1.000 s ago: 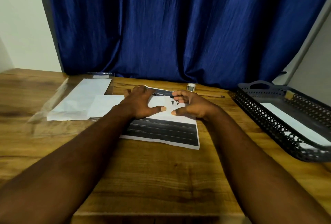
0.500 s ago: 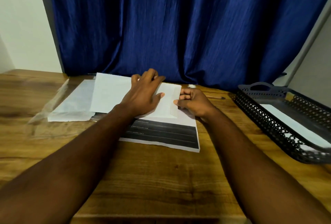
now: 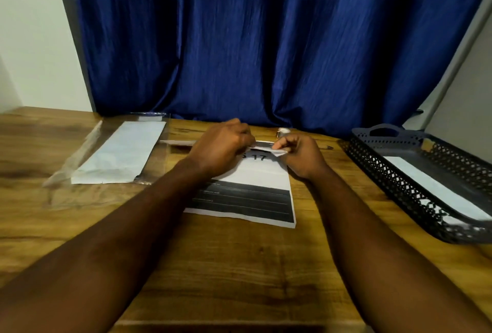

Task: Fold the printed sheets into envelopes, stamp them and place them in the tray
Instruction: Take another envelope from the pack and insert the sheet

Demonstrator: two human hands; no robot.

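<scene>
The sheet (image 3: 255, 186) lies flat on the counter (image 3: 239, 266), printed side up, directly before the person and not yet folded. Both hands work at its far edge. The left hand (image 3: 221, 146) and right hand (image 3: 300, 157) each have a closed grip, fingers curled, pinching opposite ends of an envelope (image 3: 266, 147) held just above the sheet, nearly edge-on to the camera. Holding both ends probably serves to open the envelope. The spares (image 3: 119, 154) sit to the left and the tray (image 3: 386, 170) to the right, one envelope already in it, so both are within reach.

Half a second ago the left hand lay flat on the envelope, which covered the sheet's far half. It is now lifted, and the "17" shows again.
</scene>
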